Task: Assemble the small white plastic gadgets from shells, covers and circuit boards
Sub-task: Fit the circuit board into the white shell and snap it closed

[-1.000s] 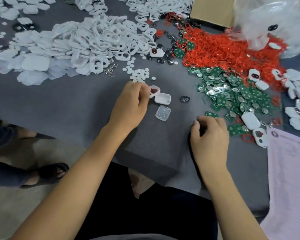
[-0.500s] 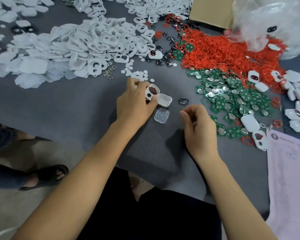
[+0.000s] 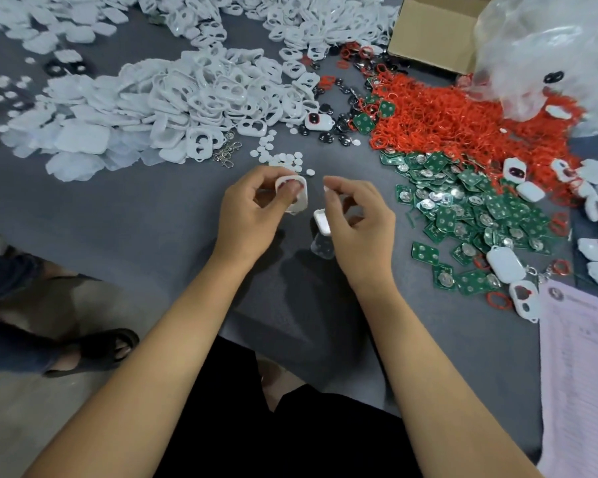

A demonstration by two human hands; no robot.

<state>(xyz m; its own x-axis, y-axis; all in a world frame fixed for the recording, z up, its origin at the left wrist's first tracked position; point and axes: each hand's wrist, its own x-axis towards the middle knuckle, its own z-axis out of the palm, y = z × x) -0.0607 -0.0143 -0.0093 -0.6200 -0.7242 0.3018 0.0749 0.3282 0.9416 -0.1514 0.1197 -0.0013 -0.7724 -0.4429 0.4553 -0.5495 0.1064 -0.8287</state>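
Nearest: my black clothing [image 3: 290, 426] at the desk edge, and another person's sandalled foot [image 3: 94, 350] on the floor to my left.

My left hand [image 3: 252, 215]: lifted off the grey desk [image 3: 135, 208], fingers and thumb curled round a white shell [image 3: 292, 194] with red showing inside its opening. A second ago this hand was lower, with the shell against the desk; it has since come up.

My right hand [image 3: 359, 225]: a second ago it rested down by the circuit boards; now it has moved in beside the left, thumb and forefinger pinching something small and pale that I cannot identify.

Below and between the hands: a white cover [image 3: 322, 220] lying on the desk, partly hidden by my right hand, and just nearer me a clear plastic piece [image 3: 321, 248]. Both lie where they did before.

Right, middle distance: green circuit boards [image 3: 470, 215] in a loose heap; finished white gadgets [image 3: 504, 262] with key clips; a pink printed sheet [image 3: 580, 374] at the desk's right edge.

Beyond the hands: small white discs [image 3: 283, 158], metal clasps [image 3: 227, 155].

Far: a large heap of white shells and covers [image 3: 173, 98], a mound of red rings [image 3: 456, 119], a cardboard box [image 3: 432, 32], a clear plastic bag [image 3: 546, 53].
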